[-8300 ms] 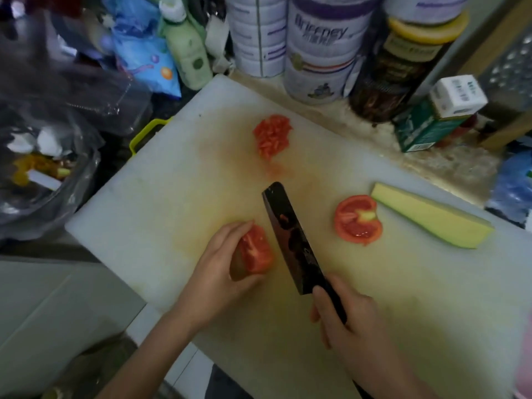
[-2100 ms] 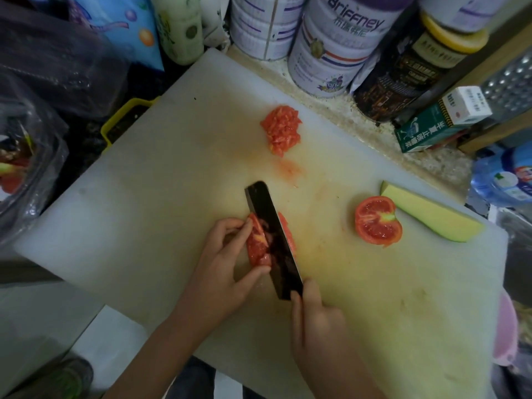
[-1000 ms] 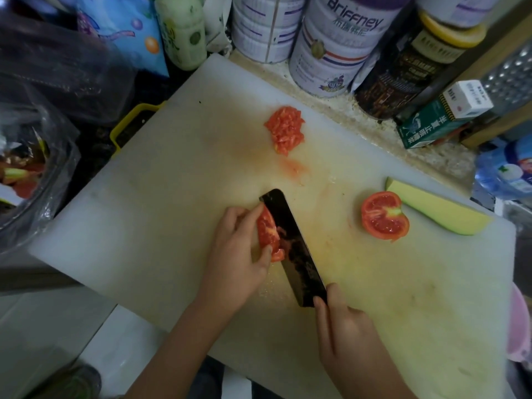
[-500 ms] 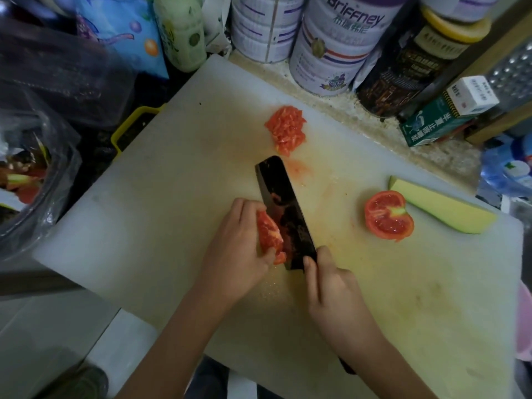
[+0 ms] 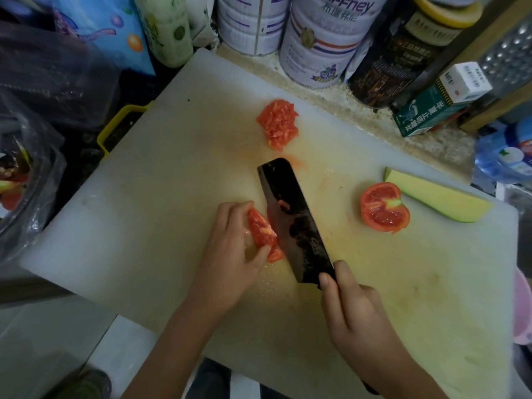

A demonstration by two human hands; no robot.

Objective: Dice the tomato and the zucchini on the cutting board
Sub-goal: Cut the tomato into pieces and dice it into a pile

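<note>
Your left hand (image 5: 230, 254) pinches a tomato wedge (image 5: 260, 230), fingertips at its far end and thumb at its near end, cut face turned up. Judgement: held at both ends, the wedge cannot roll or slide under the blade, and most of the hand sits on the side away from the edge.

Your right hand (image 5: 354, 315) is wrapped round the handle of the knife (image 5: 293, 223), one finger laid up against the heel of the blade, probably for steering. The broad dark blade stands against the wedge's right side, touching it. A thin red piece shows at the blade's near edge. Whether the edge is in the flesh or only beside it, I cannot tell.

Beyond your left fingertips lies the diced tomato pile (image 5: 277, 123), well apart from the cut, probably placed there to leave working room. Right of the blade and beyond your right hand, the tomato half (image 5: 384, 207) lies cut face up and whole. The zucchini piece (image 5: 437, 197) lies just beside it, untouched. All of these rest on the cutting board (image 5: 144, 211).

Assessment: the tomato is partly diced and the zucchini is not begun. Your left thumb lies near the blade, and the wet patch on the board by it may let the wedge slip.
</note>
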